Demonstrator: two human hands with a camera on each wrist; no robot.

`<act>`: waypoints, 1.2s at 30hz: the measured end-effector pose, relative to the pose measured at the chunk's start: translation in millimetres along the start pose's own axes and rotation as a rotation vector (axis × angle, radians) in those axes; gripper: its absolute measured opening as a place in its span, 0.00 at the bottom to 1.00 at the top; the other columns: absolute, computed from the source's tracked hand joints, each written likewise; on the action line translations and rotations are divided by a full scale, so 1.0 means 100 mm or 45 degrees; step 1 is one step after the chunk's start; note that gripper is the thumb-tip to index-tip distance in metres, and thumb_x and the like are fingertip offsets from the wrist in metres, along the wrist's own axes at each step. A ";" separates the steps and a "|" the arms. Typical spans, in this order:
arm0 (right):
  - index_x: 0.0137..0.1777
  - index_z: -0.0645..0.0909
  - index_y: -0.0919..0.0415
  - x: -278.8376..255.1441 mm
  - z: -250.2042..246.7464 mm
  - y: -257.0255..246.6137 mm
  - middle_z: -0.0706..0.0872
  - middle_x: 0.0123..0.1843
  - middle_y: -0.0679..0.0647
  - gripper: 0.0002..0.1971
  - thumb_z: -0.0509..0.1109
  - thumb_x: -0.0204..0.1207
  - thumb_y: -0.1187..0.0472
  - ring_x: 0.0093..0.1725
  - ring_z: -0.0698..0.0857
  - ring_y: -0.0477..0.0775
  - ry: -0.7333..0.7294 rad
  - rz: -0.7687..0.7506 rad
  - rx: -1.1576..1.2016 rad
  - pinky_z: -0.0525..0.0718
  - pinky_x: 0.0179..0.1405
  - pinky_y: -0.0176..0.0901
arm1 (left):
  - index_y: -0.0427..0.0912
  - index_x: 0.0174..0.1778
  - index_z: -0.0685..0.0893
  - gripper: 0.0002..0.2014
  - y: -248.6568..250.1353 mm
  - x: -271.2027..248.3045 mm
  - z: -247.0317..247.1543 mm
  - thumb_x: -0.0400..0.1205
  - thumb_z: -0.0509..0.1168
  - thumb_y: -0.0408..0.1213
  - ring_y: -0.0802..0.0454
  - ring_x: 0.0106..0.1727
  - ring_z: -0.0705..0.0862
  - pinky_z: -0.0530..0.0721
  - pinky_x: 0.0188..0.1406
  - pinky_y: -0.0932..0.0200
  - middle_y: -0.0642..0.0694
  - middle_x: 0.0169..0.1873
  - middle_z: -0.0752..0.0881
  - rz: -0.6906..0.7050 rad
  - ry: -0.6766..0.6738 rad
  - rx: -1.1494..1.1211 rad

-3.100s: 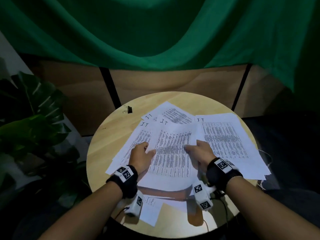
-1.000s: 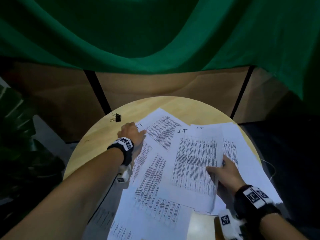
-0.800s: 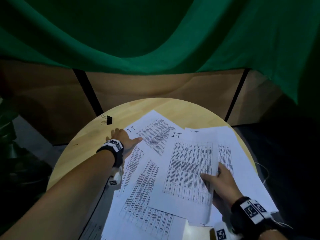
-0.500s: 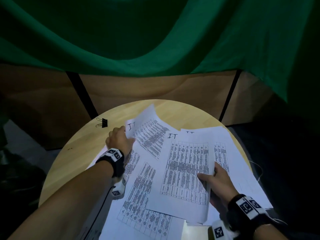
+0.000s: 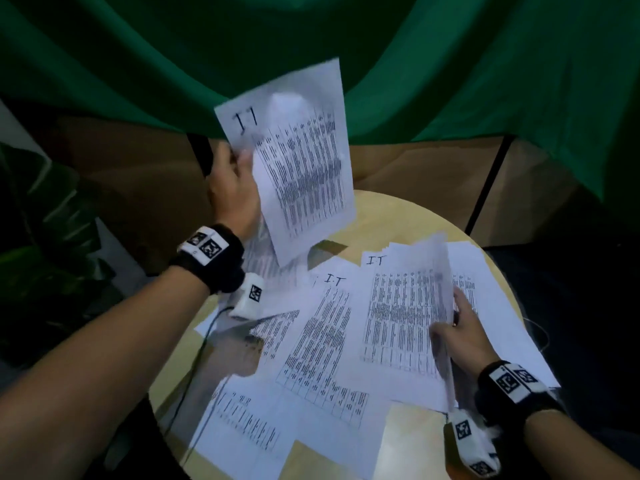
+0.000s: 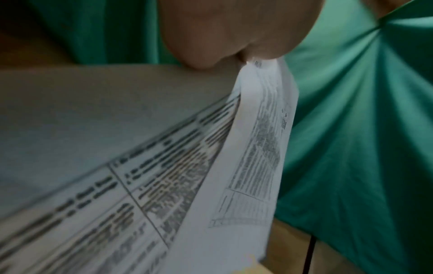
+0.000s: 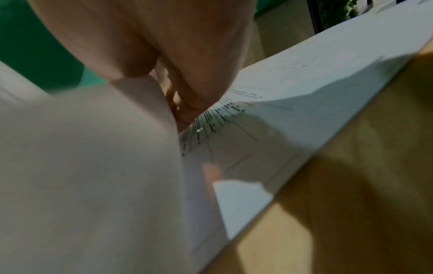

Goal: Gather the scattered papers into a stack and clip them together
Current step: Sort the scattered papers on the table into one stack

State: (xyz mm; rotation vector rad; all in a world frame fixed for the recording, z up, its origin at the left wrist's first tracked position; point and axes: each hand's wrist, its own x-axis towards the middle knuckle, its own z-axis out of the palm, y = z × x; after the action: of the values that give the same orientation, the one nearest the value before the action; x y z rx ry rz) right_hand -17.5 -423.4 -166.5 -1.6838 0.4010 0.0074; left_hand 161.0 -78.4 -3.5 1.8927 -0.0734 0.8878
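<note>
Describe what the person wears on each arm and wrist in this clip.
Both forearms are bare, no sleeves. Each wrist carries a black wristband, left and right, topped by a white plate with black square fiducial markers. A white camera block with similar markers hangs under each wrist, left and right; a dark cable trails from the left one.

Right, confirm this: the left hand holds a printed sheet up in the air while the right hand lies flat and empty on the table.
Not quite. The right hand is not empty: the head view shows it gripping sheets on the table. The left hand does hold a printed sheet up.
</note>
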 end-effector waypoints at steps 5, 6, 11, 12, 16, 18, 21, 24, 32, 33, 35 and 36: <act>0.85 0.67 0.38 -0.09 0.02 -0.18 0.75 0.84 0.45 0.42 0.68 0.82 0.80 0.77 0.80 0.50 0.056 -0.269 -0.079 0.86 0.64 0.40 | 0.43 0.52 0.75 0.05 0.32 0.30 -0.52 0.92 0.64 0.37 0.74 0.34 0.75 0.72 0.37 0.70 0.60 0.38 0.75 0.102 -0.005 -0.033; 0.80 0.75 0.43 -0.09 0.05 -0.23 0.79 0.81 0.47 0.36 0.68 0.82 0.80 0.74 0.82 0.50 0.030 -0.270 -0.066 0.86 0.59 0.33 | 0.44 0.52 0.77 0.04 0.30 0.29 -0.53 0.92 0.64 0.38 0.71 0.34 0.74 0.74 0.37 0.66 0.59 0.38 0.77 0.055 -0.034 -0.046; 0.71 0.87 0.66 -0.11 0.30 -0.47 0.87 0.73 0.57 0.16 0.65 0.88 0.73 0.69 0.86 0.55 -0.084 -0.040 0.163 0.79 0.73 0.48 | 0.40 0.63 0.84 0.05 -0.10 -0.04 -0.37 0.95 0.64 0.32 0.57 0.47 0.86 0.86 0.49 0.65 0.50 0.51 0.89 -0.371 -0.300 -0.223; 0.70 0.87 0.69 -0.11 0.35 -0.52 0.85 0.75 0.56 0.14 0.67 0.90 0.65 0.65 0.86 0.51 -0.107 0.020 0.280 0.76 0.75 0.48 | 0.38 0.63 0.85 0.06 -0.24 -0.13 -0.32 0.94 0.64 0.32 0.54 0.49 0.86 0.84 0.51 0.62 0.48 0.52 0.89 -0.396 -0.327 -0.175; 0.72 0.87 0.67 -0.06 0.43 -0.64 0.88 0.74 0.55 0.48 0.62 0.76 0.21 0.74 0.85 0.59 -0.326 0.280 0.448 0.69 0.84 0.64 | 0.37 0.51 0.80 0.08 -0.64 -0.57 -0.15 0.93 0.63 0.37 0.50 0.41 0.77 0.73 0.41 0.55 0.44 0.42 0.83 -0.417 -0.476 0.056; 0.71 0.89 0.62 -0.08 0.45 -0.73 0.90 0.71 0.63 0.48 0.58 0.75 0.18 0.72 0.87 0.66 -0.461 0.317 0.549 0.75 0.79 0.67 | 0.35 0.49 0.76 0.13 -0.72 -0.77 -0.09 0.94 0.62 0.41 0.48 0.36 0.71 0.67 0.35 0.52 0.43 0.36 0.77 -0.392 -0.564 0.186; 0.70 0.90 0.50 -0.12 0.59 -0.85 0.84 0.78 0.63 0.31 0.71 0.78 0.29 0.73 0.85 0.68 -0.408 0.256 0.291 0.79 0.74 0.66 | 0.40 0.53 0.80 0.09 -0.68 -0.98 -0.04 0.95 0.63 0.41 0.46 0.33 0.72 0.69 0.34 0.54 0.44 0.35 0.80 -0.428 -0.624 0.204; 0.67 0.80 0.82 -0.01 0.74 -0.64 0.88 0.56 0.80 0.28 0.81 0.79 0.57 0.50 0.93 0.72 -0.200 0.135 0.170 0.92 0.55 0.56 | 0.44 0.69 0.79 0.17 -0.61 -1.02 -0.14 0.90 0.74 0.46 0.56 0.33 0.84 0.77 0.27 0.64 0.45 0.45 0.88 -0.691 -0.739 0.011; 0.72 0.77 0.60 0.07 0.68 -0.10 0.85 0.71 0.59 0.16 0.70 0.87 0.64 0.69 0.86 0.58 0.069 0.175 0.339 0.79 0.78 0.53 | 0.30 0.58 0.93 0.14 -1.02 -1.15 -0.85 0.78 0.81 0.19 0.44 0.43 0.92 0.91 0.41 0.53 0.26 0.53 0.93 -1.071 -1.189 0.086; 0.76 0.76 0.53 0.05 0.64 -0.09 0.82 0.77 0.58 0.21 0.71 0.85 0.58 0.74 0.84 0.59 0.083 0.167 0.285 0.76 0.80 0.56 | 0.27 0.53 0.93 0.08 -1.05 -1.12 -0.91 0.80 0.78 0.18 0.42 0.40 0.89 0.88 0.41 0.51 0.29 0.46 0.93 -1.008 -1.142 0.108; 0.87 0.67 0.49 -0.02 0.57 -0.11 0.67 0.89 0.52 0.30 0.71 0.86 0.56 0.85 0.71 0.58 0.072 0.156 0.261 0.68 0.85 0.55 | 0.22 0.52 0.91 0.05 -1.08 -1.04 -0.97 0.82 0.76 0.18 0.41 0.39 0.86 0.87 0.42 0.47 0.30 0.41 0.90 -0.926 -1.095 0.163; 0.91 0.62 0.53 -0.03 0.56 -0.09 0.61 0.92 0.51 0.32 0.68 0.89 0.60 0.89 0.66 0.58 0.070 0.169 0.295 0.65 0.86 0.52 | 0.22 0.54 0.90 0.05 -1.07 -1.03 -0.99 0.83 0.76 0.19 0.42 0.38 0.86 0.87 0.42 0.47 0.30 0.41 0.90 -0.865 -1.119 0.210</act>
State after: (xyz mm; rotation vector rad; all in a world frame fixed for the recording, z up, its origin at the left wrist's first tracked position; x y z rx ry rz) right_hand -5.5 -368.2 -165.6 -1.4292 0.5339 0.0124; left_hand 76.6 21.4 -124.4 2.1205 0.1144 -0.4276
